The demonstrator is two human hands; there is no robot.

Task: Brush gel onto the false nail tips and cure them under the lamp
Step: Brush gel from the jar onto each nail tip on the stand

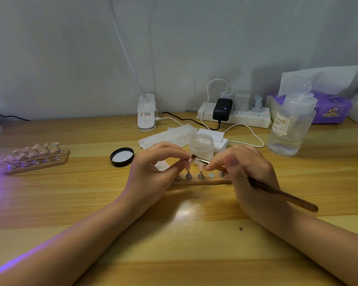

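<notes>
Hidden or unclear: the left end of the centre wooden strip (203,182) sits behind the left hand (153,172), so its first stands cannot be counted. The right hand (250,174) covers the strip's right end. The stem of the stand pinched in the left fingers is mostly covered; only the pale pink nail tip (189,162) shows. At the left edge of the frame a violet glow washes over the counter (91,203); its source is cut off. The label on the clear bottle (289,124), right of frame, reads partly "NAIL"; the rest is too small.

Left hand: fingers curled, thumb and forefinger pinching the small stand with the nail tip, raised just above the strip.

Right hand: fingers closed around a brown-handled brush (262,185), held like a pen. Bristles touch, or nearly touch, the held nail tip; handle runs out toward lower right.

On the strip: cone-shaped metal stands, one carrying a pink tip (200,167), and one bare round disc (210,175).

Just behind the hands: an open clear jar (201,147); its black lid (122,156) lies upturned to the left.

Mid-left of frame: a second wooden rack (35,159) with rows of pink tips on stands.

Rear centre: a power strip (234,117) with plugged adapters.
</notes>
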